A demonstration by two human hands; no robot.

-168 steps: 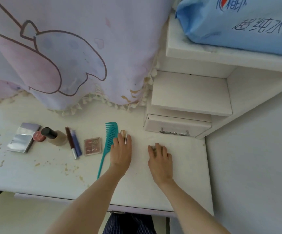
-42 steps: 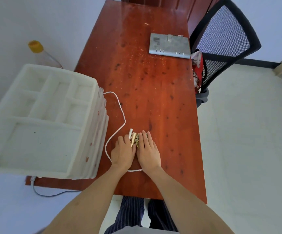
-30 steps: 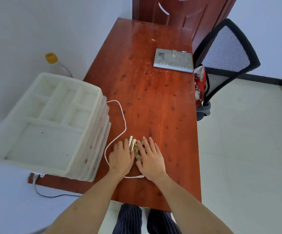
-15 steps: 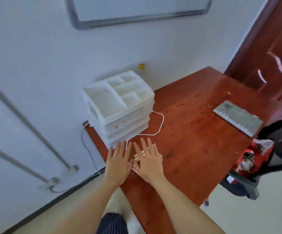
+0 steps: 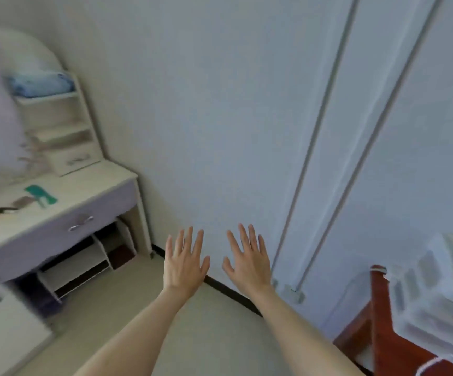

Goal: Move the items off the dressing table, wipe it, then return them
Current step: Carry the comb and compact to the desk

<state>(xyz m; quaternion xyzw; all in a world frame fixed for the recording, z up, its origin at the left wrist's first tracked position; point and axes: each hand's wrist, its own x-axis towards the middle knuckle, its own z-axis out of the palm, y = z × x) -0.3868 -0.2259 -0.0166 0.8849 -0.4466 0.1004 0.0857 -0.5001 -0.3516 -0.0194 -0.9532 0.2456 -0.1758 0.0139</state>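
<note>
left hand, right hand: fingers spread, empty | comb on counter, left of frame, probably lengthwise away | left hand nearer

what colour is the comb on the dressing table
Teal green: the comb lies on the white dressing table, seen in the head view.
</note>
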